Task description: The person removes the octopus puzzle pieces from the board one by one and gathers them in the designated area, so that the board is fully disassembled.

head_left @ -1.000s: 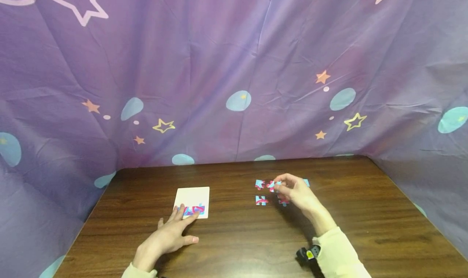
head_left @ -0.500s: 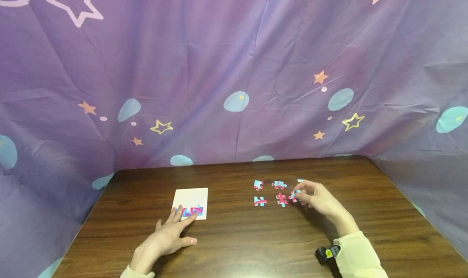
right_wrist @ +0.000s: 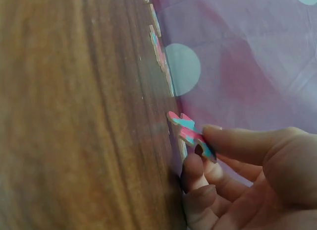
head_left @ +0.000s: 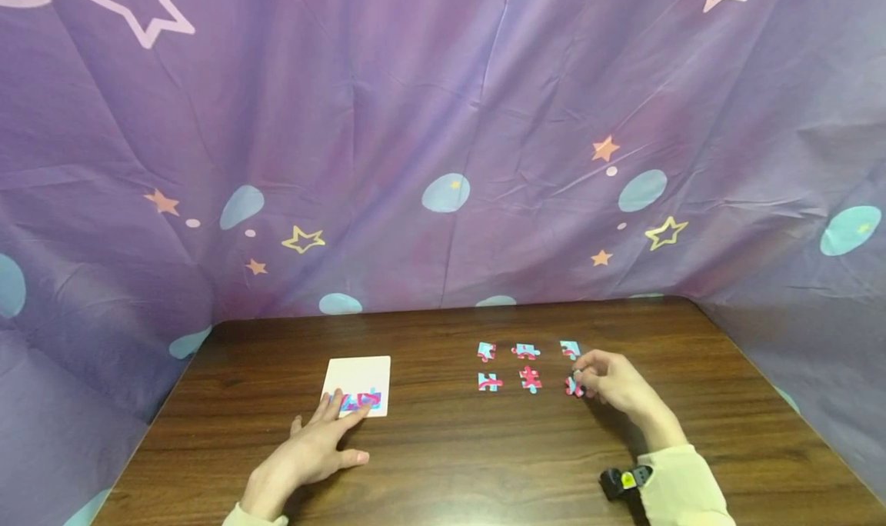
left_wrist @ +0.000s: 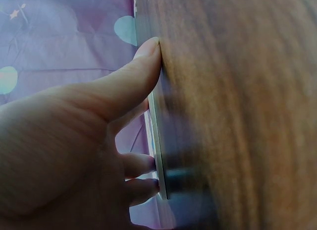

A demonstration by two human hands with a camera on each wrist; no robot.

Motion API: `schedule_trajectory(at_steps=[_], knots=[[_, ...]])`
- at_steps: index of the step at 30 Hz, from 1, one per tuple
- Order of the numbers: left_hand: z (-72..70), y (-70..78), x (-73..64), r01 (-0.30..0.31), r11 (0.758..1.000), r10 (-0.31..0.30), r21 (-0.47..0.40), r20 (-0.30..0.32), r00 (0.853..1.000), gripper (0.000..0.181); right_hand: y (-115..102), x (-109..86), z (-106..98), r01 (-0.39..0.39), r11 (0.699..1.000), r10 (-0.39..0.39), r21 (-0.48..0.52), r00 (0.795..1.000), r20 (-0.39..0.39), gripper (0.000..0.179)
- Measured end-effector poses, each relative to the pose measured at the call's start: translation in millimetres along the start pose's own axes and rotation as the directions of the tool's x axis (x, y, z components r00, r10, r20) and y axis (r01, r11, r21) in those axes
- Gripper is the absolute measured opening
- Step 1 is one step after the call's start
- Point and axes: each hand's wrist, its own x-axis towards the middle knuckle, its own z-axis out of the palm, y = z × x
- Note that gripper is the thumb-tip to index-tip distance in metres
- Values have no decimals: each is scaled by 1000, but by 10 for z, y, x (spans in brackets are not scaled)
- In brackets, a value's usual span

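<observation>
My left hand (head_left: 311, 445) lies with fingers spread, fingertips resting on the white puzzle board (head_left: 358, 372) and on the joined purple, pink and blue strip (head_left: 370, 400) along its near edge. In the left wrist view the thumb (left_wrist: 148, 54) touches the table beside the thin board edge (left_wrist: 159, 165). At the right, my right hand (head_left: 619, 391) pinches a pink and blue jigsaw piece (right_wrist: 185, 126) between thumb and fingers; it is tilted, with one end close to the table. Just behind that hand lies a corner-like blue piece (head_left: 570, 348).
Several more loose jigsaw pieces lie in two rows left of the right hand, among them a mostly pink one (head_left: 530, 379) and a blue one with a pink curve (head_left: 488, 382). A purple patterned curtain (head_left: 443, 141) hangs around the brown table (head_left: 443, 464).
My right hand has carried the pinched jigsaw piece rightward from the back row to the right end of the front row. The left hand has stayed on the board.
</observation>
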Motion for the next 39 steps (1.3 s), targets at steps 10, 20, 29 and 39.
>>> schedule_trajectory(at_steps=[10, 20, 29, 39], knots=[[2, 2, -8, -15, 1000, 15, -2, -11, 1000, 73, 62, 14, -24, -96, 995, 92, -29, 988, -122, 15], [-11, 9, -28, -5, 1000, 5, 8, -10, 1000, 72, 95, 59, 14, -139, 989, 130, -44, 977, -167, 18], [0, 26, -5, -22, 1000, 22, -14, 0, 1000, 72, 128, 33, -43, -149, 988, 140, -37, 975, -175, 21], [4, 38, -16, -18, 1000, 18, 4, -16, 1000, 70, -57, 40, 14, -129, 989, 136, 78, 987, -90, 32]])
